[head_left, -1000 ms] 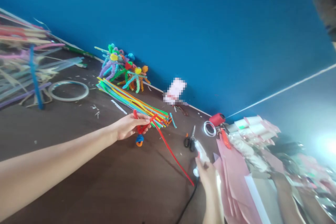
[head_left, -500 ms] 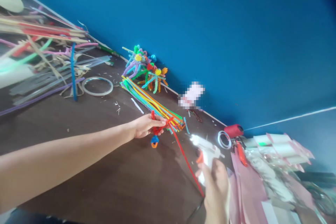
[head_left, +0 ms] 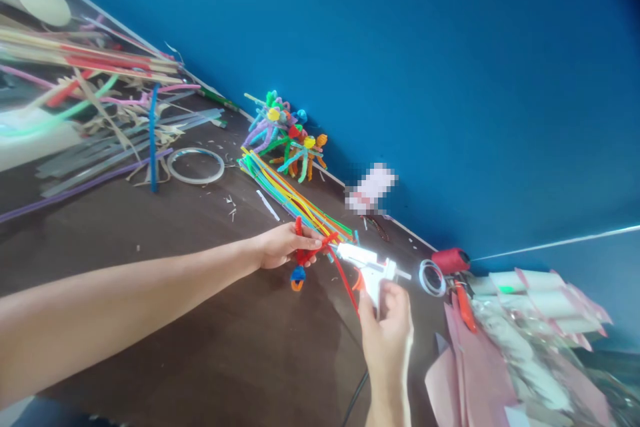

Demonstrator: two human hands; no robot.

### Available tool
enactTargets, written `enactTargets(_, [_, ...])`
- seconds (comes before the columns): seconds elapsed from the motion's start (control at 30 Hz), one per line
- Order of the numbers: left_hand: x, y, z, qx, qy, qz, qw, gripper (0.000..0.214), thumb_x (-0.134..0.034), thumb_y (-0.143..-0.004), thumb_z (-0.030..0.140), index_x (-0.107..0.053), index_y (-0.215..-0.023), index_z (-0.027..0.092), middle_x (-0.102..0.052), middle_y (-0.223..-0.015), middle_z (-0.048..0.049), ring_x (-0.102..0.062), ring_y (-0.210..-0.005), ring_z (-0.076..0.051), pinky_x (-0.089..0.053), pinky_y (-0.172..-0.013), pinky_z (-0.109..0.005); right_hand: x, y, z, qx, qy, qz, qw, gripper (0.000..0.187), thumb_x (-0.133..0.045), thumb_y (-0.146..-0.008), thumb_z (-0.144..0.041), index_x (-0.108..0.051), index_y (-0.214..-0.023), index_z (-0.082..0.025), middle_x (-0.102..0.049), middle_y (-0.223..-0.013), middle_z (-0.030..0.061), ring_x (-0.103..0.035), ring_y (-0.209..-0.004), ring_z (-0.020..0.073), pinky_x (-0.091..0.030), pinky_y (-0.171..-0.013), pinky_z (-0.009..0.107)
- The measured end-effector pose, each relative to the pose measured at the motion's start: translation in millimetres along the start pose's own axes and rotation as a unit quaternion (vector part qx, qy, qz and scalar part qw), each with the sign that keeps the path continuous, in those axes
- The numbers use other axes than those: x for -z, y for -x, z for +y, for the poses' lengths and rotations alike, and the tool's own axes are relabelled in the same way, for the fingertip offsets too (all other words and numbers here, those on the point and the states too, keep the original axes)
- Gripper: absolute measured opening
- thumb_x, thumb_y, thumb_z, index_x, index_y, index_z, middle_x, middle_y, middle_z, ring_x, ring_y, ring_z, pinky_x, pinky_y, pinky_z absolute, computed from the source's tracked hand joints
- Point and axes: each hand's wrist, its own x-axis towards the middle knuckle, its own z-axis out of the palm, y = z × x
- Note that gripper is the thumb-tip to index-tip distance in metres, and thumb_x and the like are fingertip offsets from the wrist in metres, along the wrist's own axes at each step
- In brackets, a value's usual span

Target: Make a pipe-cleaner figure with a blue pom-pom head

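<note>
Pinched in my left hand is a red pipe cleaner figure with a small blue and orange head hanging below the fingers. A long red pipe cleaner strand trails from it down to the right. My right hand is wrapped round the handle of a white hot glue gun with an orange trigger. The gun's nozzle points left, at the red pipe cleaner close by my left fingertips; whether it touches cannot be made out.
Behind my hands lies a bundle of coloured pipe cleaners. Finished pipe cleaner figures stand against the blue wall. A tape ring and craft strips are at left; red thread spool, orange-handled pliers and pink sheets at right.
My right hand has brought the glue gun left and up, so its nozzle is now at the red pipe cleaner. My left hand keeps its hold; the view has shifted slightly.
</note>
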Motion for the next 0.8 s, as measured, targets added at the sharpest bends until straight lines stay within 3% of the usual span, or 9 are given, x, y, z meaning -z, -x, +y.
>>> enactTargets(0.23, [0.4, 0, 0, 0.001, -0.010, -0.002, 1.000, 0.015, -0.066, -0.064, 0.026, -0.063, -0.069, 0.012, -0.058, -0.054, -0.0018, -0.053, -0.050, -0.012, -0.039, -0.047, -0.022, 0, -3, 1, 0.005, -0.009, -0.006, 1.000, 0.029, -0.060, -0.065, -0.037, -0.054, -0.087, -0.018, -0.066, -0.086, 0.0085, -0.063, -0.076, 0.0213, -0.048, -0.062, 0.026])
enactTargets(0.33, [-0.3, 0, 0, 0.006, -0.008, 0.000, 1.000, 0.014, -0.068, -0.063, 0.025, -0.062, -0.065, 0.012, -0.062, -0.062, -0.0045, -0.054, -0.051, -0.012, -0.041, -0.049, -0.023, -1, -3, 3, -0.010, -0.037, -0.018, 0.999, 0.030, -0.060, -0.065, -0.035, -0.053, -0.088, -0.017, -0.066, -0.083, 0.0089, -0.063, -0.071, 0.0206, -0.049, -0.060, 0.026])
enactTargets(0.5, [-1.6, 1, 1, 0.015, 0.006, 0.008, 1.000, 0.013, -0.069, -0.061, 0.022, -0.062, -0.065, 0.012, -0.066, -0.072, -0.0075, -0.055, -0.051, -0.011, -0.043, -0.052, -0.025, -2, -3, 9, -0.074, -0.105, -0.029, 0.991, 0.035, -0.062, -0.065, -0.036, -0.051, -0.091, -0.015, -0.066, -0.079, 0.0090, -0.059, -0.050, 0.0152, -0.046, -0.044, 0.023])
enactTargets(0.63, [-1.7, 0, 1, 0.029, 0.011, 0.013, 0.999, 0.012, -0.068, -0.063, 0.021, -0.062, -0.066, 0.012, -0.065, -0.067, -0.0065, -0.055, -0.051, -0.011, -0.043, -0.051, -0.024, 10, -5, 36, -0.134, -0.205, 0.035, 0.969, 0.044, -0.067, -0.060, -0.037, -0.048, -0.094, -0.017, -0.065, -0.069, 0.0031, -0.055, -0.044, 0.0127, -0.043, -0.036, 0.021])
enactTargets(0.8, [-2.8, -1, 4, 0.050, 0.044, 0.030, 0.997, 0.011, -0.068, -0.063, 0.018, -0.060, -0.065, 0.011, -0.063, -0.061, -0.0059, -0.055, -0.051, -0.012, -0.043, -0.048, -0.023, 35, -1, 96, -0.233, -0.268, 0.062, 0.933, 0.048, -0.069, -0.057, -0.040, -0.052, -0.097, -0.018, -0.060, -0.066, -0.0013, -0.054, -0.043, 0.0112, -0.041, -0.032, 0.019])
